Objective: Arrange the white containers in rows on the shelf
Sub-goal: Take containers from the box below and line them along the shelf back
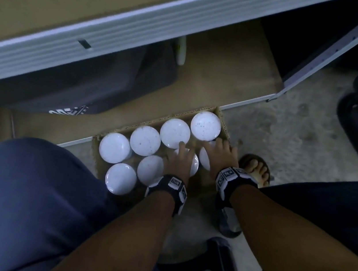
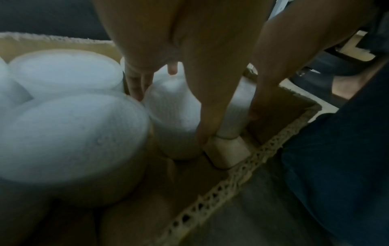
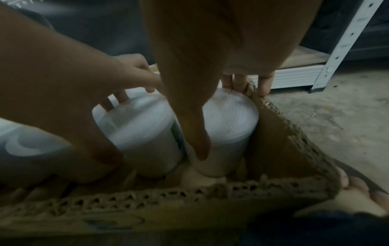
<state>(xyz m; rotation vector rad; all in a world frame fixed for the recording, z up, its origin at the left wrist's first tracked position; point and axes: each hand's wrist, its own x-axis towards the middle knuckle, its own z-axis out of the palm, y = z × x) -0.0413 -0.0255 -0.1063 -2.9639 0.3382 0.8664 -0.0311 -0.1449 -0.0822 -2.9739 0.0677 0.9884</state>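
Down in the cardboard box (image 1: 222, 116), both hands at work. Left hand (image 1: 177, 161) draped over one white container (image 1: 193, 163), fingers spread across its lid and curling down the far side, thumb running down the near wall, as the left wrist view shows. Right hand (image 1: 219, 155) clamped likewise on its neighbour (image 1: 205, 156) at three o'clock, fingers hooked over the lid's far edge, thumb pressed down the near side, tight against the box's right wall. Each hand directly above its own container, so no reach left: the two gripped containers stand upright, long axes vertical, touching or nearly touching each other. Likely next call: a straight pull upward, clear of the box rim, before any swing toward the shelf.

Outward from the hands, six more white containers upright in the box: four in a row along the far wall, from ten o'clock to one o'clock, and two at nine o'clock of the left hand. Lids closed; contents not visible.

Beyond the box at twelve o'clock, the low shelf board (image 1: 224, 72), bare brown wood beside a dark bag (image 1: 76, 83); no white containers visible on it yet. Above, a higher board with a white metal rail (image 1: 129, 28). Concrete floor (image 1: 289, 133) at three o'clock.
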